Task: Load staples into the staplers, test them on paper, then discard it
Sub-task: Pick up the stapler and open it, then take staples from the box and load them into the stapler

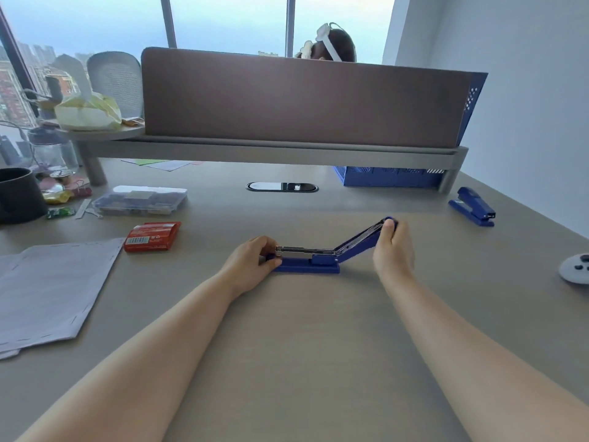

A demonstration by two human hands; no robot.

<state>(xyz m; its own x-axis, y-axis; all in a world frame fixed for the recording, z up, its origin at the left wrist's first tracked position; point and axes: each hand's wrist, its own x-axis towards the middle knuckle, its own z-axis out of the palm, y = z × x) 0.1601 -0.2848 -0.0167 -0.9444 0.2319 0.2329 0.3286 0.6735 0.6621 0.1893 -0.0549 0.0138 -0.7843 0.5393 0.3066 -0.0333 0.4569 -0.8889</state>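
**Open stapler held at both ends on the desk**

A blue stapler [306,261] lies at the centre of the grey desk [302,346], its base flat on the surface and its top cover swung up and back toward 2 o'clock. The metal staple channel lies level above the base and points toward 9 o'clock.

The left hand [248,266] is closed on the front end of the stapler, with its fingers pinching the tip of the metal channel and the base beneath it. The right hand [393,250] is clamped on the raised end of the cover, the thumb on top near the blue tip. Both forearms reach in from 6 o'clock.

A second blue stapler [473,205] sits shut at 2 o'clock, well apart from the hands. A red staple box [152,236] lies at 10 o'clock from the open stapler, and a stack of paper [47,295] rests at 9 o'clock near the left edge of the view, its borders dotted with small dark marks. Beyond the red box is a clear plastic case [140,200] with small items inside, and a dark mug [17,196] stands at the far left. A blue basket [387,177] sits under the raised shelf [287,153] at 1 o'clock, and a brown divider panel [302,100] stands on that shelf. A white controller [575,269] lies at 3 o'clock by the right edge.
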